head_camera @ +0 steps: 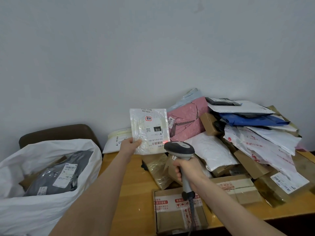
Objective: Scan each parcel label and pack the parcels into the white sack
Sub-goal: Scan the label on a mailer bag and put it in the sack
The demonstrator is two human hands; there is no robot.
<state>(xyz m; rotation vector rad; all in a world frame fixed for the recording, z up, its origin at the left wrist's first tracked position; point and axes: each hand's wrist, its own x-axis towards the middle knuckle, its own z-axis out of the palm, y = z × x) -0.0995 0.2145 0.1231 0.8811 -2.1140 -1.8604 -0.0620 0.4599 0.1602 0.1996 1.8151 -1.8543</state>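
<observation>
I'm in the scan step: my left hand point(130, 144) pinches a flat white pouch point(144, 120) by its lower corner, thumb across the front and fingers hidden behind, holding it upright above the table point(129, 176). My right hand point(188, 172) has its fingers wrapped tight round the scanner point(180, 148) grip, the head just beyond my knuckles and close under the pouch's bottom edge. A red spot point(165, 142) glows on the label point(154, 132), just right of the barcode point(157, 143). I judge the next move wants the beam nudged onto the bars, then the pouch carried left of my left fingers into the sack point(20, 210), which gapes open with a grey parcel point(59, 174) inside. Beyond my right fingers a pile point(247, 133) of boxes and mailers crowds the wooden table. A plain pale wall point(153, 48) stands behind; a dark chair back point(58, 132) shows behind the sack
</observation>
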